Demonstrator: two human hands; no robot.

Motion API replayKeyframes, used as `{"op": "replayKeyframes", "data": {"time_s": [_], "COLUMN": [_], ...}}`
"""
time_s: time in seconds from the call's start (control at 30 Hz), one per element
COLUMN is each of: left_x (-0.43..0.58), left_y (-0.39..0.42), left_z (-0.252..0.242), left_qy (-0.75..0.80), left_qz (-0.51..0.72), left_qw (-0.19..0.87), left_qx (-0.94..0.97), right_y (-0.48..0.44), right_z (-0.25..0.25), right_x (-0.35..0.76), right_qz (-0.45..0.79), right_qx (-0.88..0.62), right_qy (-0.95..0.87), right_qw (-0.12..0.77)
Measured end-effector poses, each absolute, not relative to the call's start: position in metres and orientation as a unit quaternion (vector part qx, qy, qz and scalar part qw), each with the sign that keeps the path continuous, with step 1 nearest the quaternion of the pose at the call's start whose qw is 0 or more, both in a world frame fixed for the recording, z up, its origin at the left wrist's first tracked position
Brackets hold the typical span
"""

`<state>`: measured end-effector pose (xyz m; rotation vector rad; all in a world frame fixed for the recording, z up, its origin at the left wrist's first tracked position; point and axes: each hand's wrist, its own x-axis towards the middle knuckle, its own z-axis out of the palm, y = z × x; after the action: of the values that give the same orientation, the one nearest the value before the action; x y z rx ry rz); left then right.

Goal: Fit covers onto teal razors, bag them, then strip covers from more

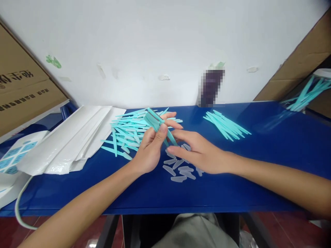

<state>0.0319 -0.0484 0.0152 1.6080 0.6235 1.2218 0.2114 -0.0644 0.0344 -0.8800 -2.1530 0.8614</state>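
A person's left hand [152, 148] clamps a small bunch of slim turquoise plastic sticks [154, 120] above a glossy blue tabletop [207, 198], while the right hand [204, 153] meets their lower ends, thumb and fingers slightly apart; whether it grips them cannot be told. Translucent, blade-shaped plastic covers [178, 179] lie scattered below, between a jumbled heap of turquoise sticks [126, 132] at left and a neater turquoise bundle [226, 125] at right.
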Motion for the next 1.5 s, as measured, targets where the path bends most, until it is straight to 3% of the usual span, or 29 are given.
{"op": "replayKeyframes", "data": {"time_s": [0.23, 0.47, 0.6, 0.67, 0.73, 0.87, 1.0, 1.23, 1.5], "left_x": [0.027, 0.031, 0.002, -0.015, -0.028, -0.036, -0.040, -0.052, -0.044], "left_y": [-0.039, -0.042, -0.013, 0.006, 0.020, 0.022, 0.011, 0.014, 0.012], "left_z": [0.007, 0.000, 0.001, 0.002, 0.005, 0.015, 0.025, 0.022, 0.015], "left_qy": [0.298, 0.320, 0.334, 0.334, 0.316, 0.287, 0.296, 0.332, 0.314], "left_qz": [0.493, 0.401, 0.371, 0.311, 0.242, 0.178, 0.136, 0.049, 0.083], "left_qw": [0.451, 0.419, 0.162, 0.029, -0.024, -0.036, -0.047, -0.012, 0.064], "left_qx": [0.682, 0.749, 0.852, 0.890, 0.917, 0.941, 0.944, 0.942, 0.944], "right_y": [-0.060, -0.063, -0.046, -0.039, -0.035, -0.026, -0.018, -0.018, -0.014], "right_z": [0.022, 0.024, 0.024, 0.022, 0.018, 0.013, 0.009, 0.012, 0.008], "right_x": [0.196, 0.229, 0.289, 0.325, 0.356, 0.389, 0.397, 0.391, 0.399], "right_qz": [0.364, 0.152, 0.025, -0.022, -0.057, -0.093, -0.045, 0.005, 0.003], "right_qx": [-0.345, -0.459, -0.575, -0.607, -0.674, -0.795, -0.794, -0.798, -0.789], "right_qy": [-0.788, -0.819, -0.754, -0.752, -0.714, -0.600, -0.602, -0.600, -0.614], "right_qw": [0.357, 0.309, 0.317, 0.256, 0.180, 0.011, -0.066, -0.061, -0.012]}}
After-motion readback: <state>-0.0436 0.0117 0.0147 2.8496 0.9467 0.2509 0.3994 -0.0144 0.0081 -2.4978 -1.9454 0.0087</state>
